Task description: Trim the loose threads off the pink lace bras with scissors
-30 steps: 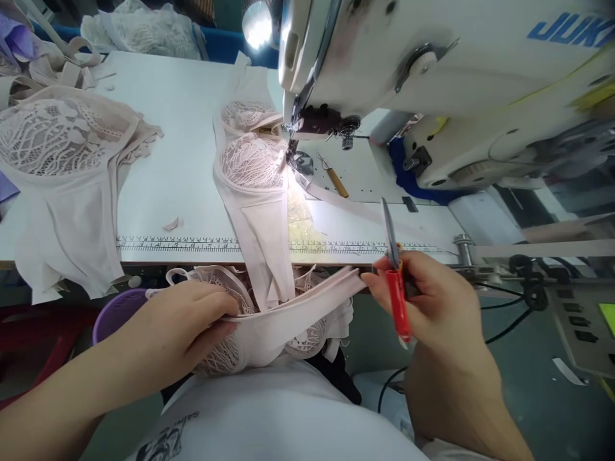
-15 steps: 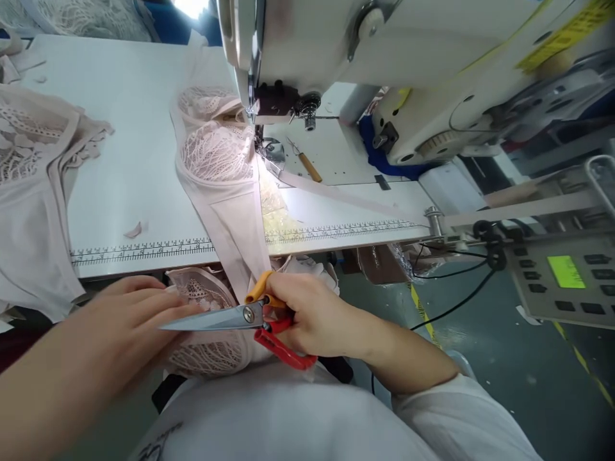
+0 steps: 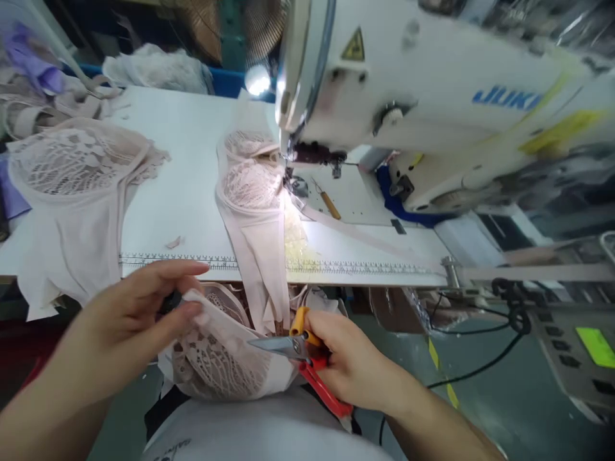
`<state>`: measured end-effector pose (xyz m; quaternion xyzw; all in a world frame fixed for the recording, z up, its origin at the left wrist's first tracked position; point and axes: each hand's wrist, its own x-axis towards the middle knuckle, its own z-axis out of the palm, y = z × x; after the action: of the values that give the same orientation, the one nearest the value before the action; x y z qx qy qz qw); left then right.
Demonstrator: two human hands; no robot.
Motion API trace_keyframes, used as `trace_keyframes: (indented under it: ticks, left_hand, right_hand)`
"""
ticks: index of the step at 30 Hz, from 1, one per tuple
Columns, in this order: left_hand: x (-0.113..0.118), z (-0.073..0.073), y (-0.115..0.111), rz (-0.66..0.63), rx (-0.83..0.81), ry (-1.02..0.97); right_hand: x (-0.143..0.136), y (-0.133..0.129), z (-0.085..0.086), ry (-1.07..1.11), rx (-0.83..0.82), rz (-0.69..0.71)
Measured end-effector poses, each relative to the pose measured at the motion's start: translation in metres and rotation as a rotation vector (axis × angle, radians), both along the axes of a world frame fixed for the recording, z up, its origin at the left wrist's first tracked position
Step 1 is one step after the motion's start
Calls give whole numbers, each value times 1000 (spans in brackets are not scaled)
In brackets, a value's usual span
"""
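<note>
Scissors [image 3: 288, 346] with yellow and red handles are gripped in my right hand [image 3: 350, 358], their blades pointing left over a beige lace bra [image 3: 225, 365] in my lap. My left hand [image 3: 139, 314] pinches the raised upper edge of this bra between thumb and fingers, the forefinger stretched out. Another bra [image 3: 252, 186] lies on the sewing table with one lace cup under the machine's needle area. Its plain band hangs over the front edge, just behind the scissors. A narrow beige strip [image 3: 355, 234] runs from the needle area to the right.
The white JUKI sewing machine [image 3: 408, 96] stands at the back right. A wooden-handled pointed tool [image 3: 329, 203] lies on its bed. More bra pieces [image 3: 81, 173] lie at left. A printed ruler [image 3: 355, 270] follows the table's front edge; a control panel [image 3: 571, 346] is at right.
My left hand has gone from lying over the lap bra to lifting its edge. The scissors stay in my right hand. The view has tilted up and shifted left.
</note>
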<state>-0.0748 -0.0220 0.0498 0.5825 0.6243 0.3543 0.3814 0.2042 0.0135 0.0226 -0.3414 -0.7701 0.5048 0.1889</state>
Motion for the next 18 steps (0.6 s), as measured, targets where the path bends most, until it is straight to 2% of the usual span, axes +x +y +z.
trace_keyframes:
  ticks: [3, 5, 9, 13, 18]
  left_hand:
    - [32, -4, 8, -86, 116, -180]
    - [48, -7, 15, -153, 199, -232]
    - [73, -12, 25, -313, 319, -225]
    - [88, -16, 29, -298, 402, -65]
    - [93, -15, 28, -243, 363, -43]
  right_hand:
    - [8, 2, 7, -86, 14, -21]
    - [10, 5, 13, -93, -22, -106]
    - [6, 15, 23, 153, -108, -296]
    - [-1, 29, 26, 414, -204, -273]
    - [-6, 43, 27, 451, -307, -236]
